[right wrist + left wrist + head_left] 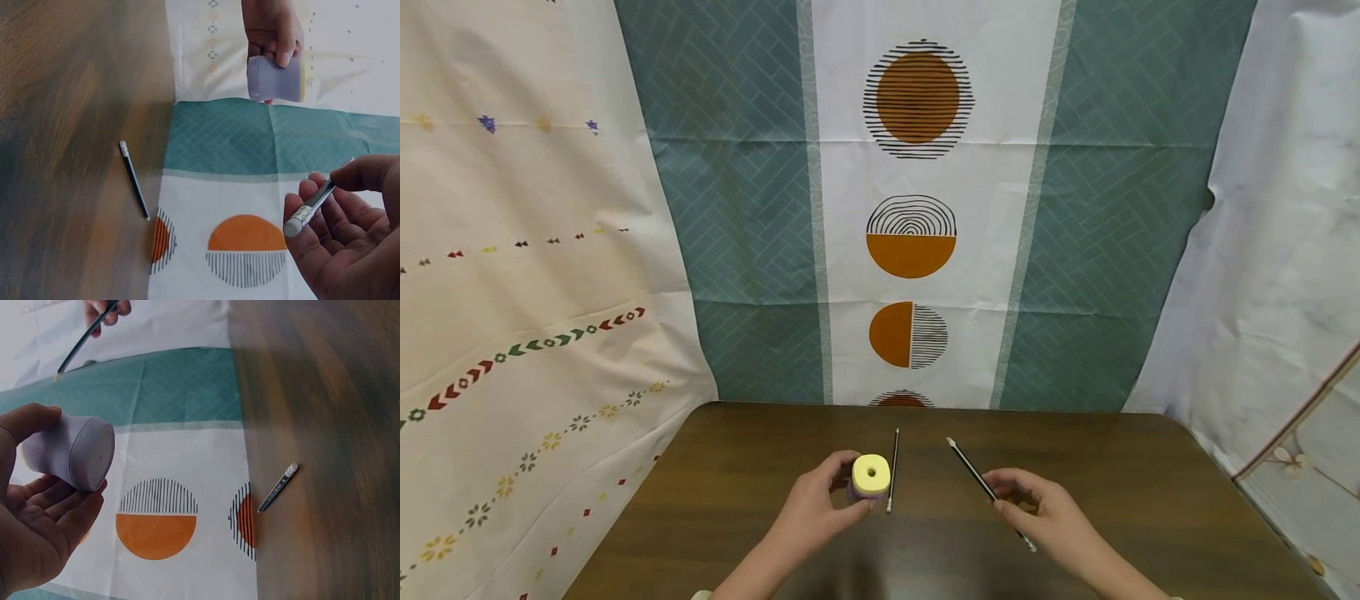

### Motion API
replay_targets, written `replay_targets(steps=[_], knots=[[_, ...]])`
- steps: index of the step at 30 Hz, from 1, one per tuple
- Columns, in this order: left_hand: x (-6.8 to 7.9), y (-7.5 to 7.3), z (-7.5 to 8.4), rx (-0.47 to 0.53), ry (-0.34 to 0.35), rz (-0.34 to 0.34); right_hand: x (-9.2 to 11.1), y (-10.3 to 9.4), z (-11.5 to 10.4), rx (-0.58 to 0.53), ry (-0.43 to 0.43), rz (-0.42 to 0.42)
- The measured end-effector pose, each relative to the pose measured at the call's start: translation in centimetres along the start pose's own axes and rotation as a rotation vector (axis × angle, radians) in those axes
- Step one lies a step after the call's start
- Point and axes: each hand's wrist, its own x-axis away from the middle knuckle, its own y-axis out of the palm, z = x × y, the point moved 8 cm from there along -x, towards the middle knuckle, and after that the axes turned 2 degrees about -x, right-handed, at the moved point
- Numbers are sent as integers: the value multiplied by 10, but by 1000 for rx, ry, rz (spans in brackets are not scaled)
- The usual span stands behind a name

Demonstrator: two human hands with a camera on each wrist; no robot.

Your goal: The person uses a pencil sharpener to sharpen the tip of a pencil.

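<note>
We see the person's left hand [817, 502] grasping a lavender pencil sharpener [871, 484], thumb on one side and fingers on the other, raised above the wooden table [700, 508]. Its yellow top, with a round hole in the middle, faces up. To the right, well apart from it, we see the right hand [1039, 507] pinching a dark pencil [973, 472] between thumb and fingers; the pale tip points far and left, the white eraser near and right. A second dark pencil [894, 467] lies on the table between the hands, closer to the left one, its eraser end near. Beyond the far edge we see a teal-and-white cloth [745, 208] with orange circles.
</note>
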Motion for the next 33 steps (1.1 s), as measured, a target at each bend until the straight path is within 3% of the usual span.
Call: replay_targets(steps=[10, 23, 33], knots=[[2, 3, 12, 6, 75, -34, 3, 5, -9, 47, -42, -14], [1, 10, 24, 30, 147, -50, 5, 12, -17, 120, -188, -6], [0, 14, 29, 34, 193, -42, 6, 19, -19, 108, -146, -39]])
